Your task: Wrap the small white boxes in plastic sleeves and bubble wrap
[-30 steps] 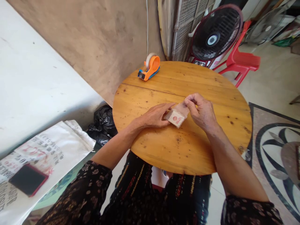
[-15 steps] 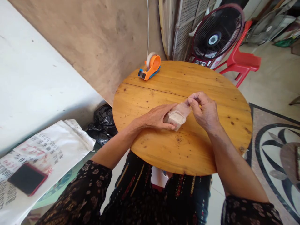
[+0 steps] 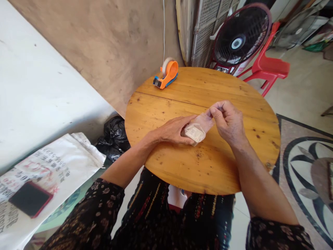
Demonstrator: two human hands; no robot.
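Note:
On the round wooden table [image 3: 166, 152], a small pale block-shaped pack [image 3: 195, 133] sits in clear, slightly pinkish plastic wrap [image 3: 205, 121]. My left hand [image 3: 174, 130] curls around its left side, thumb toward me and fingers at the far side. The far right end of the plastic is pinched between the thumb and fingers of my right hand [image 3: 229, 121], stretched up and away from the pack. What the pack contains is too small to make out. An orange and blue tape dispenser [image 3: 168, 73] with a roll of tape stands at the table's far left edge.
A large floor fan [image 3: 237, 42] and a red plastic chair [image 3: 270, 67] stand beyond the table. To the left are a black plastic bag [image 3: 114, 137] and a white printed sack [image 3: 78, 156] with a dark phone-like slab [image 3: 30, 198] on it. A wall borders the left side.
My right hand has shifted slightly right, drawing the plastic film with it. More of the pack's pale top shows. My left hand stays in place.

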